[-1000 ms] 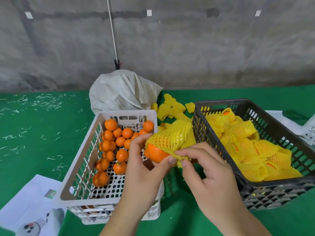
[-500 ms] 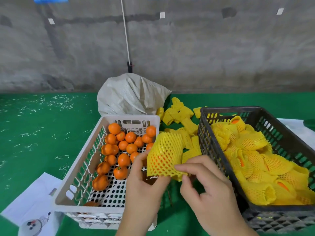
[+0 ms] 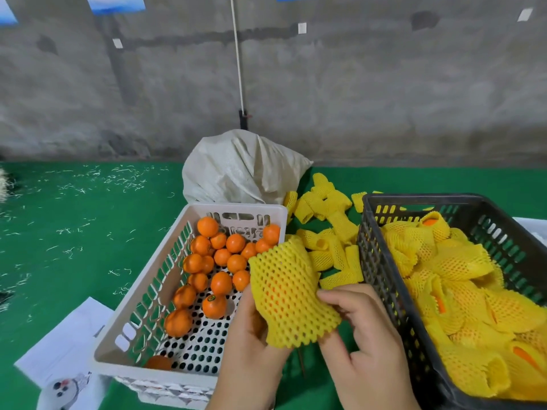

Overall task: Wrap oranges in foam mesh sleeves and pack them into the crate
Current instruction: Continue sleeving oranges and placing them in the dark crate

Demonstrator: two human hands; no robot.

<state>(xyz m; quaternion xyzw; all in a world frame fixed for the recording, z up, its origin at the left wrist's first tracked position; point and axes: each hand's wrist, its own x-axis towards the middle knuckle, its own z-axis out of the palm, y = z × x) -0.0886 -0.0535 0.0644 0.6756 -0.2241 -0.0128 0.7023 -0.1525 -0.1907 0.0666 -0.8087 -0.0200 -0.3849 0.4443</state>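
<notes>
Two crates sit side by side on the floor: the left crate (image 3: pixel 148 287) holds loose oranges (image 3: pixel 220 261), the right crate (image 3: pixel 381 270) wrapped ones. Between them lies a heap of loose sleeves (image 3: pixel 331 232), with a sack (image 3: pixel 236 170) behind against the wall. In front, two hands hold a sleeved orange (image 3: pixel 288 297) over the gap, papers (image 3: pixel 68 347) lying at far left.

A rough grey concrete wall (image 3: pixel 355 84) rises behind a green felt-like floor covering (image 3: pixel 74 232) littered with pale scraps. A thin white pole (image 3: pixel 238 60) leans upright against the wall. Small white tags (image 3: pixel 302 28) and blue pictures (image 3: pixel 115 2) hang on the wall.
</notes>
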